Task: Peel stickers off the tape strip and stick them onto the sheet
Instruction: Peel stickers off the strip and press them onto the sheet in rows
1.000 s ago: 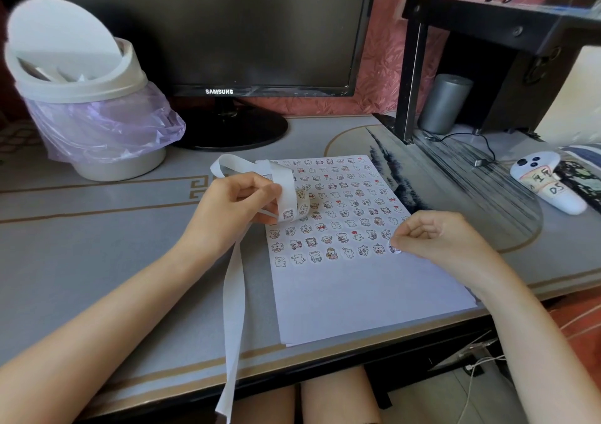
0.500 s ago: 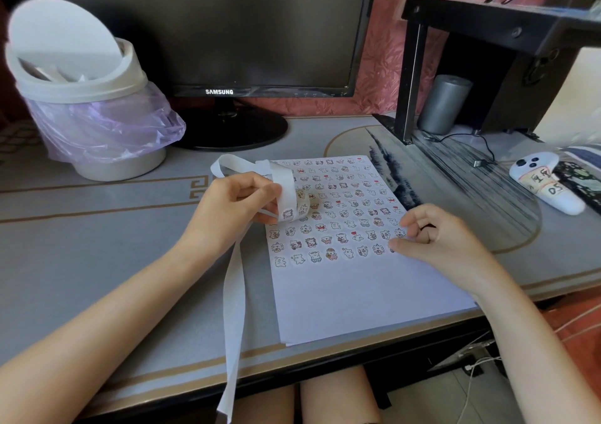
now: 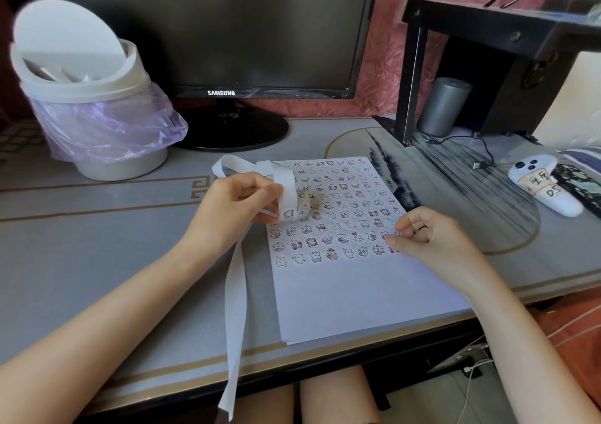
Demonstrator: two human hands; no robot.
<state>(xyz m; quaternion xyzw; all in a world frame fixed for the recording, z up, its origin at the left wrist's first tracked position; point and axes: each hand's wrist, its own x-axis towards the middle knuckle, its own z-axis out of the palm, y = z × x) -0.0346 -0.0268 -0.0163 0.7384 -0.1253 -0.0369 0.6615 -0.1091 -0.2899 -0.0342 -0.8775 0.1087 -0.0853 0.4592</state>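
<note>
At centre frame the left hand [image 3: 239, 207] pinches the looped strip [image 3: 286, 192], its tail trailing off the desk [image 3: 97, 244] edge; the right hand [image 3: 429, 238], fingers curled, presses at the sheet [image 3: 351, 290]'s right edge among sticker rows; whether it grips anything is unclear

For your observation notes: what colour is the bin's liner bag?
Pale translucent purple liner bag, clearest in the head view.

One tape strip [image 3: 234, 297], one sticker sheet [image 3: 351, 290], one Samsung monitor [image 3: 227, 33], one lidded bin [image 3: 91, 98], two hands.
</note>
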